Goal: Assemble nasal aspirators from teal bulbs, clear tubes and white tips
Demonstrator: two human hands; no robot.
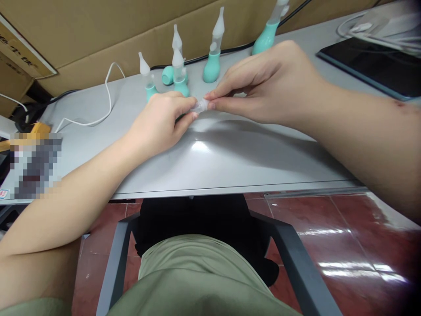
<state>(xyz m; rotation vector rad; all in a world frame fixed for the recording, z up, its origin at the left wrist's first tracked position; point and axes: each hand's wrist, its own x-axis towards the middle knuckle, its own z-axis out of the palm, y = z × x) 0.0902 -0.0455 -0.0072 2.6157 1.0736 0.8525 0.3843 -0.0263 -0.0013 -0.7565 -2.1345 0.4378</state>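
Head view, the only one: small clear piece [201,105] sits just above centre of frame, held in the gap between the two hands, over the grey table [230,173]. Long axis runs roughly sideways across the frame, right end slightly higher than left. Left hand [164,120] comes from lower left and pinches the left end between thumb and fingers; right hand [271,83] comes from the right edge and pinches the right end with thumb and fingertips. Neither hand is nearer: both touch the piece, from opposite ends, so the piece lies right of the left fingers and left of the right fingertips. The two grips face each other nearly along that axis. A trace of teal shows within the left grip; cannot tell whether it joins the piece. Beyond the hands, upper centre: upright teal bulb with white nozzle [211,68], well apart from the piece; nearer the left hand, another nozzled bulb [180,87] stands just behind its fingers. Dark flat device [371,66] lies at upper right.
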